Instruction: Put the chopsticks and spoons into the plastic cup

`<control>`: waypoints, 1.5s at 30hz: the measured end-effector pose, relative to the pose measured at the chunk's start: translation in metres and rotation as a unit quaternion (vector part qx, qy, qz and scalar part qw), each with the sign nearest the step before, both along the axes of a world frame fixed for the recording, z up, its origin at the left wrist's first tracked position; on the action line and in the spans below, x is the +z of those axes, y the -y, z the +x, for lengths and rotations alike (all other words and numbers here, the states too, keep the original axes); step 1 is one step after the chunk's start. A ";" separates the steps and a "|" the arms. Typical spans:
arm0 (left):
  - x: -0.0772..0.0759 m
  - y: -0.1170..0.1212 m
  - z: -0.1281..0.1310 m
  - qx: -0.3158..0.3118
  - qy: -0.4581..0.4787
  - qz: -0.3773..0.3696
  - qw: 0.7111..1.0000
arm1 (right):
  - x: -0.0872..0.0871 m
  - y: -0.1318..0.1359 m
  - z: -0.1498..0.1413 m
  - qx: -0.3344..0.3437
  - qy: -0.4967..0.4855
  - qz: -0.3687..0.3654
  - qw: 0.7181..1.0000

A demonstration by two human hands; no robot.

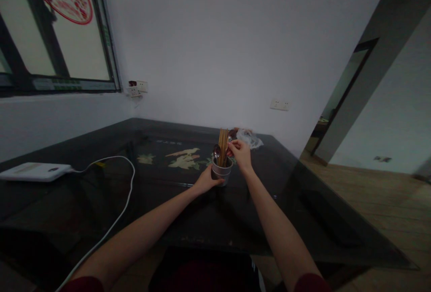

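Observation:
A pale grey cup [221,172] stands on the dark table, with a bundle of wooden chopsticks [222,141] upright in it. One metal spoon [216,150] leans at the cup's left side, bowl up. My left hand [206,180] is wrapped round the cup's left and front side, thumb across the front. Above the rim on the right, my right hand [239,152] pinches beside the chopsticks. Just over its fingertips shows the shiny rounded end of a second spoon [230,138]; the handle is hidden by the fingers and chopsticks.
Behind the cup lies a clear plastic bag [249,138] near the wall. A white device [37,172] with a white cable [129,189] rests at the left. The glossy dark table [141,132] carries a bird picture; a dark flat object [328,215] lies at right.

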State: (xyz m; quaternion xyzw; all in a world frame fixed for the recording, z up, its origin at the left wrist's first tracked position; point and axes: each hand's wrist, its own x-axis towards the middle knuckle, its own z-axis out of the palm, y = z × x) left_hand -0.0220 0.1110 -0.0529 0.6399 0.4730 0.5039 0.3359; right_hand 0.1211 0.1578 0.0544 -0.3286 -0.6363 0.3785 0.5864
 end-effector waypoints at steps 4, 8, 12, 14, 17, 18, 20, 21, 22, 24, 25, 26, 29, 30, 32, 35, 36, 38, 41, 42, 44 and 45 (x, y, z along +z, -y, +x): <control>-0.002 -0.001 -0.001 -0.002 -0.005 -0.001 1.000 | -0.012 -0.002 0.002 -0.054 0.110 0.008 0.992; 0.000 0.001 0.000 0.000 -0.011 0.003 1.000 | -0.018 -0.005 0.005 -0.103 0.186 0.009 0.977; 0.004 0.004 0.001 0.004 -0.014 -0.002 1.000 | -0.023 -0.008 0.007 -0.115 0.202 0.006 0.973; 0.005 0.005 0.001 0.007 -0.019 -0.009 1.000 | -0.026 -0.009 0.007 -0.123 0.199 0.013 0.972; 0.004 0.004 0.000 0.013 -0.033 -0.010 0.999 | -0.029 -0.011 0.008 -0.128 0.191 0.026 0.973; 0.003 0.003 0.000 0.015 -0.038 -0.009 0.999 | -0.030 -0.011 0.009 -0.127 0.187 0.028 0.974; 0.002 0.002 -0.001 0.015 -0.045 -0.007 0.999 | -0.032 -0.012 0.009 -0.126 0.179 0.030 0.975; 0.002 0.002 -0.001 0.015 -0.047 -0.006 0.999 | -0.033 -0.012 0.009 -0.127 0.177 0.032 0.975; 0.002 0.002 0.000 0.014 -0.049 -0.005 0.999 | -0.034 -0.013 0.009 -0.130 0.177 0.035 0.975; 0.003 0.003 0.000 0.015 -0.050 -0.003 0.999 | -0.036 -0.013 0.008 -0.142 0.184 0.044 0.972; 0.003 0.003 0.000 0.016 -0.050 -0.002 0.999 | -0.037 -0.014 0.008 -0.148 0.190 0.048 0.969; 0.004 0.003 0.000 0.016 -0.049 -0.001 0.999 | -0.038 -0.014 0.007 -0.153 0.196 0.052 0.967; 0.004 0.003 0.000 0.014 -0.048 0.005 0.999 | -0.040 -0.014 0.007 -0.159 0.215 0.058 0.962; 0.004 0.003 0.000 0.014 -0.049 0.008 0.999 | -0.040 -0.014 0.007 -0.160 0.222 0.059 0.960; 0.004 0.003 -0.001 0.012 -0.050 0.009 0.999 | -0.040 -0.013 0.007 -0.162 0.236 0.062 0.956; 0.004 0.002 -0.001 0.006 -0.039 0.007 0.999 | -0.039 -0.012 0.008 -0.166 0.252 0.061 0.951; 0.003 0.002 0.000 0.004 -0.033 0.006 0.999 | -0.038 -0.011 0.009 -0.167 0.257 0.060 0.950; 0.003 0.002 0.000 0.000 -0.020 0.005 1.000 | -0.038 -0.011 0.009 -0.170 0.267 0.058 0.947; 0.002 0.001 0.000 -0.005 -0.008 0.003 1.000 | -0.038 -0.010 0.010 -0.181 0.281 0.062 0.940; 0.002 0.001 0.000 -0.005 -0.006 0.003 1.000 | -0.038 -0.010 0.010 -0.185 0.286 0.064 0.938; 0.002 0.001 0.000 -0.005 -0.009 0.006 1.000 | -0.038 -0.009 0.010 -0.193 0.298 0.068 0.932; 0.002 0.001 0.000 -0.004 -0.013 0.008 1.000 | -0.038 -0.009 0.009 -0.197 0.304 0.070 0.930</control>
